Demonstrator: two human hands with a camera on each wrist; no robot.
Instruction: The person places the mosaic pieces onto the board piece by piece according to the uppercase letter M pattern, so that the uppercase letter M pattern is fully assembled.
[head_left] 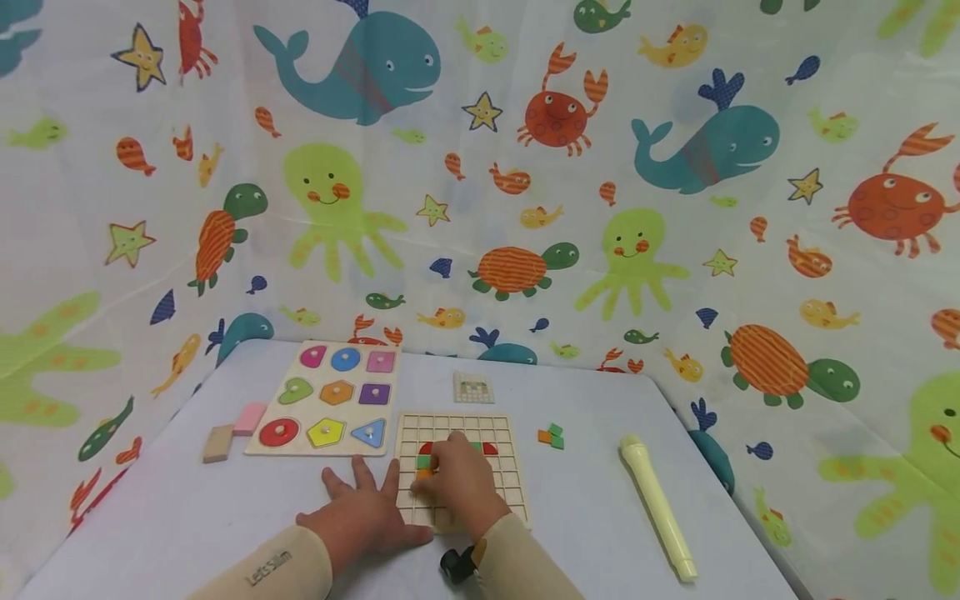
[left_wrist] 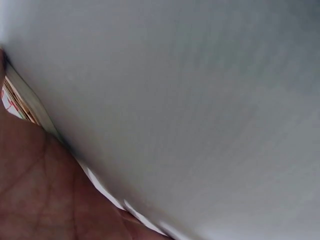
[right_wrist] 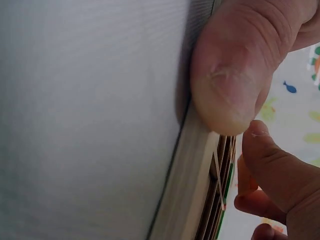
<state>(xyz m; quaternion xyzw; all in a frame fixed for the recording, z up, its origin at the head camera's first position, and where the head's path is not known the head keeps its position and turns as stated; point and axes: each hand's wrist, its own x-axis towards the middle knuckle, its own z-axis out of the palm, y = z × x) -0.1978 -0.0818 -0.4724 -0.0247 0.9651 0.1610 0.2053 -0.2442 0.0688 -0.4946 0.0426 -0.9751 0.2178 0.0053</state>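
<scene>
Grid board (head_left: 511,483) flat, squarish, side edges pointing away from the person. Right hand (head_left: 463,479) above it, seemingly pinching an orange piece (head_left: 424,474), long axis unclear; left hand (head_left: 358,517) spread by board's near-left corner.

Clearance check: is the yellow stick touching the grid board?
No, the yellow stick lies apart, right of the grid board, with loose tiles between them.
</scene>
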